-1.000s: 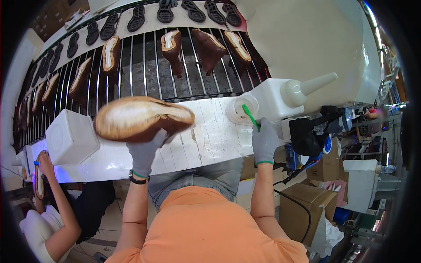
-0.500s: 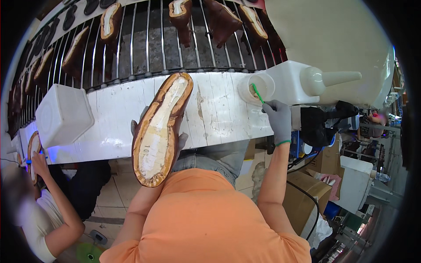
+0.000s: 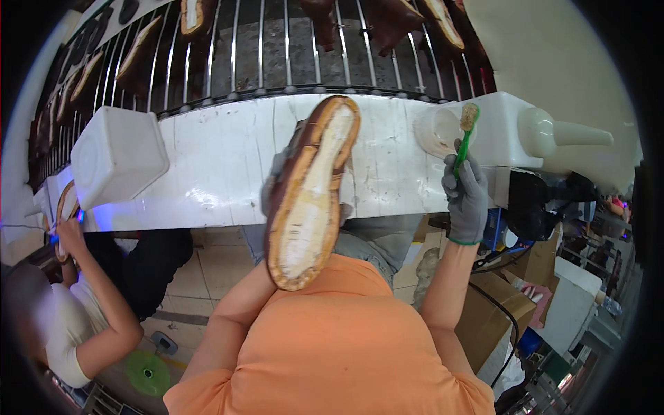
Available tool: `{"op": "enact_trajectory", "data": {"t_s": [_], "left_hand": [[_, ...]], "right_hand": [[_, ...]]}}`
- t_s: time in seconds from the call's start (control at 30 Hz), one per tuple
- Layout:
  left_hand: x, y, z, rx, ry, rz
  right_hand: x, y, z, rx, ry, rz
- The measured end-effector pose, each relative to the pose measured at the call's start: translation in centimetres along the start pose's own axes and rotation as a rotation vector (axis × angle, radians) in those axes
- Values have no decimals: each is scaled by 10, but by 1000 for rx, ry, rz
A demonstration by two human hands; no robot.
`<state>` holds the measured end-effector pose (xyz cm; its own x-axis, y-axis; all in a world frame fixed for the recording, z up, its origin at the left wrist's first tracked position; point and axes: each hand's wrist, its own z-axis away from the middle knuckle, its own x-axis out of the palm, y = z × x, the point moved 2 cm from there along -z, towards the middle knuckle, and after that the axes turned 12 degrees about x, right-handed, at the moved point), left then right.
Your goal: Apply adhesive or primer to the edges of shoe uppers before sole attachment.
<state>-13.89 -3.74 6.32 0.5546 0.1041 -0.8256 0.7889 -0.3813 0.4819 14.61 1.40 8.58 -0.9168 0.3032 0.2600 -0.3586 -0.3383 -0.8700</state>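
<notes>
A brown lasted shoe upper (image 3: 304, 214), its pale underside turned up, is held over the front of the white bench. My gloved left hand (image 3: 274, 185) wraps round it from beneath, mostly hidden by the shoe. My gloved right hand (image 3: 469, 204) grips a green toothbrush-like brush (image 3: 463, 149), its tan bristle head pointing up and away from me. The brush is beside a translucent plastic cup (image 3: 432, 138) and apart from the shoe upper.
A white bottle (image 3: 508, 131) with a long nozzle lies right of the cup. A white square tub (image 3: 114, 159) stands on the bench (image 3: 207, 166) at left. Beyond is a metal roller rack (image 3: 263, 48) with several shoe uppers. At left, a co-worker's hand (image 3: 71, 235) holds another shoe.
My right hand has lifted the brush out of the cup, and its bristles now show. The whole scene has shifted rightward in view, and the shoe upper is held slightly more upright.
</notes>
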Motion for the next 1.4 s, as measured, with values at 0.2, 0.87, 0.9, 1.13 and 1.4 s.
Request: {"op": "enact_trajectory", "data": {"t_s": [0.2, 0.87, 0.9, 1.13, 1.4], "left_hand": [[78, -16, 14, 104, 500, 773], [67, -7, -4, 386, 689, 517], [66, -7, -4, 397, 669, 506], [64, -6, -8, 433, 609, 457], [62, -7, -6, 428, 612, 475]], "right_hand": [[59, -17, 62, 12, -261, 501], [70, -4, 56, -229, -103, 909], [69, -3, 50, -235, -78, 915], [60, 8, -1, -278, 59, 932], [51, 3, -15, -127, -17, 870]]}}
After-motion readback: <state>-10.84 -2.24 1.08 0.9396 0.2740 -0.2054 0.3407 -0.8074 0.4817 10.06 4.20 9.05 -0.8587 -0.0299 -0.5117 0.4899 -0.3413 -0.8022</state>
